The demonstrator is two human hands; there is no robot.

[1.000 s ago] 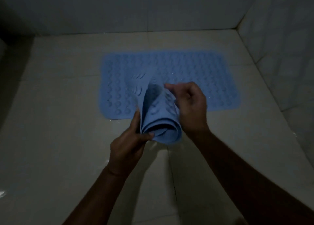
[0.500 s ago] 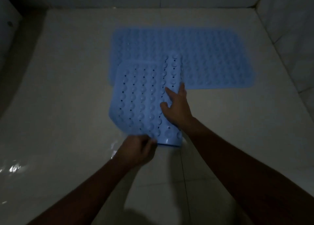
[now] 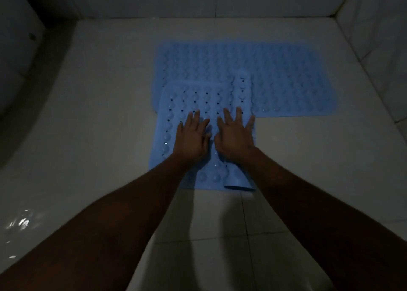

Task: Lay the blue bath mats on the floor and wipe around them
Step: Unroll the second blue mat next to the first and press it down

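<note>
One blue bath mat [image 3: 286, 77] lies flat on the pale tiled floor near the back wall. A second blue mat [image 3: 193, 101], bumpy with small holes, lies in front of it and overlaps its near left part. Its right side stays curled in a roll [image 3: 242, 88] that runs from front to back. My left hand [image 3: 192, 136] presses flat on the unrolled part, fingers spread. My right hand [image 3: 236, 134] rests palm down beside the roll, fingers apart. Neither hand grips anything.
Tiled walls close the floor at the back [image 3: 198, 2] and on the right [image 3: 378, 48]. A dark rounded fixture [image 3: 15, 48] stands at the left. Wet glints [image 3: 21, 222] show on the floor at the lower left.
The rolled mat went from my hands down to the floor and was spread out leftward. My left hand let go of its near edge. Both palms now lie flat on it.
</note>
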